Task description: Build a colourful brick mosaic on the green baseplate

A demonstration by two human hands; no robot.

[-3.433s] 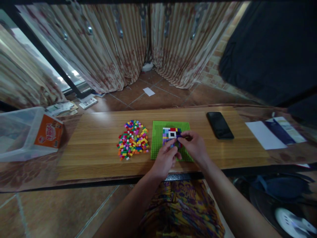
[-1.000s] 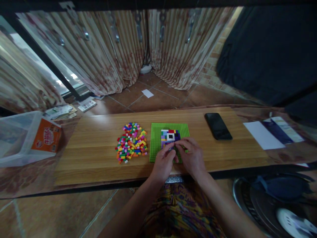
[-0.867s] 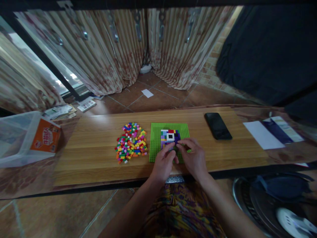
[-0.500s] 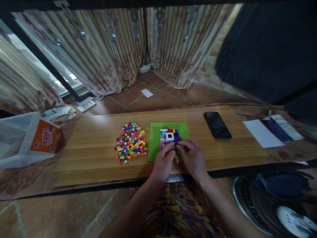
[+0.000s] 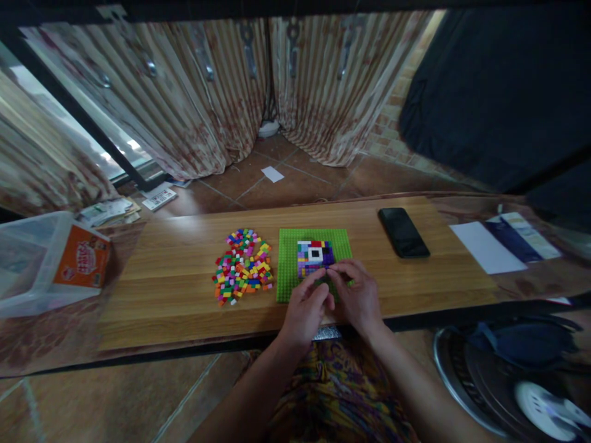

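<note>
A green studded baseplate [image 5: 287,246] lies on the wooden board, carrying a patch of small toy bricks [image 5: 316,253] around a white square with a dark centre. My right hand [image 5: 357,289] is closed in a pinch at the patch's lower right corner, on what looks like a tiny dark brick, mostly covered by the fingertips. My left hand [image 5: 305,307] rests over the plate's near edge, its index finger stretched to the same corner and its thumb apart. Both hands' fingertips nearly meet there. Left of the plate spreads a pile of loose bricks [image 5: 244,264] in many colours.
A black phone [image 5: 403,232] lies right of the plate on the wooden board [image 5: 175,271]. Papers [image 5: 487,247] are farther right. At the left stands a clear plastic bin [image 5: 32,264] with an orange label. A round dark object [image 5: 496,375] sits below the table's right side.
Both hands stay at the patch's lower right corner, with only slight finger shifts; the right fingertips have edged a little left. The whole view has drifted slightly.
</note>
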